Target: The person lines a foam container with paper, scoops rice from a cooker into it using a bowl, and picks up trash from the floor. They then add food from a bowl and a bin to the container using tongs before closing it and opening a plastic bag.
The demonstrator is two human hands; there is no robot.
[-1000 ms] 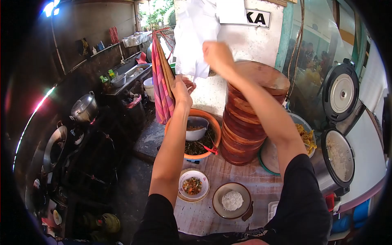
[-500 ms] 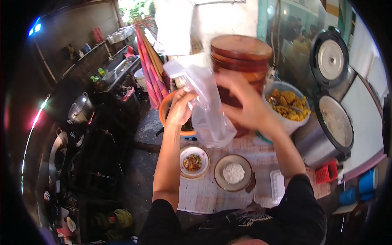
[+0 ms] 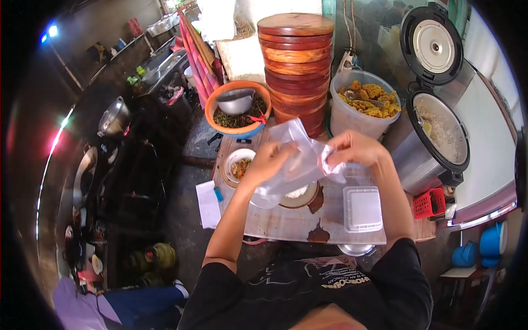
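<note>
the wooden table (image 3: 286, 223) carries nearly everything here. at its right edge stands an open rice cooker (image 3: 440, 137), lid tipped up, white rice showing in the pot. a tall stack of wooden plates (image 3: 295, 66) rises at the back, with an orange basin (image 3: 212, 113) of dark greens and a metal bowl to its left and a clear tub of yellow fried food (image 3: 363, 107) to its right. a clear plastic bag (image 3: 294, 165) hangs above the table's middle, held up between both hands and partly covering a brown plate of rice (image 3: 300, 195) beneath it. the left hand (image 3: 269, 162) is closed on the bag's left side, fingers pinching the film; the right hand (image 3: 357, 151) grips the bag's upper right edge, fingers curled around the plastic. a white lidded food box (image 3: 362, 209) lies near the front right, and a small bowl of chopped mixed food (image 3: 240, 165) sits just left of the left hand.
</note>
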